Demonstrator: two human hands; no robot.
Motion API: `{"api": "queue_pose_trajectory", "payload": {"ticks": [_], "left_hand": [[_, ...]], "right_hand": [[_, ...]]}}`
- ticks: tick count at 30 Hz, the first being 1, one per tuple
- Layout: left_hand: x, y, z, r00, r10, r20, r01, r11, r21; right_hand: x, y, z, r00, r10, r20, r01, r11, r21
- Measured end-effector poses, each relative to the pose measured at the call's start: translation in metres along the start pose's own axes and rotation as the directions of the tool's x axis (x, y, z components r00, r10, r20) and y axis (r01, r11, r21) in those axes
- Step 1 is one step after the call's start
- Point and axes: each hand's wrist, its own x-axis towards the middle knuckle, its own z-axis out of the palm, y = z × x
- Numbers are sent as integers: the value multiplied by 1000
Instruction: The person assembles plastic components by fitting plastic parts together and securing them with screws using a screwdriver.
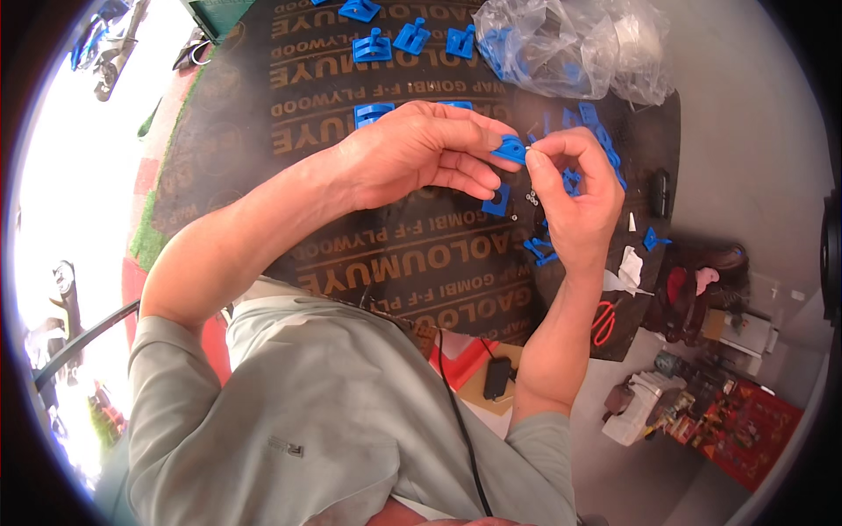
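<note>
My left hand (421, 149) pinches a small blue plastic part (510, 150) between thumb and fingers above a dark plywood board (289, 131). My right hand (574, 188) meets it from the right, its thumb and forefinger closed at the same part's edge. Whether the right fingers hold something tiny of their own is hidden. Just below the hands another blue part (497, 202) with a round hole lies on the board, beside a few tiny metal pieces (531, 198). More blue parts (540, 250) lie under my right hand.
Several blue parts (386, 39) lie at the board's far side, by a crumpled clear plastic bag (570, 44) holding more. Red-handled scissors (603, 323), a small black object (660, 193) and white scraps (628, 267) sit at the right edge. Clutter covers the floor at lower right.
</note>
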Motion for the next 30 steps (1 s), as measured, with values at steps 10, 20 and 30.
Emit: {"api": "queue_pose_trajectory", "payload": {"ticks": [10,20,30], "left_hand": [[-4,3,7,993,120,-13,-117,980,163],[-13,-8,21,786,608,115,-427,400,811],[-10,-9,18,645,727,235,-514,185,838]], "right_hand": [[0,0,-1,998,60,-6,-59,993,102],[-1,2,-1,1000,10,5,-11,993,119],[1,-3,1,990,-134,-37,132,991,-33]]}}
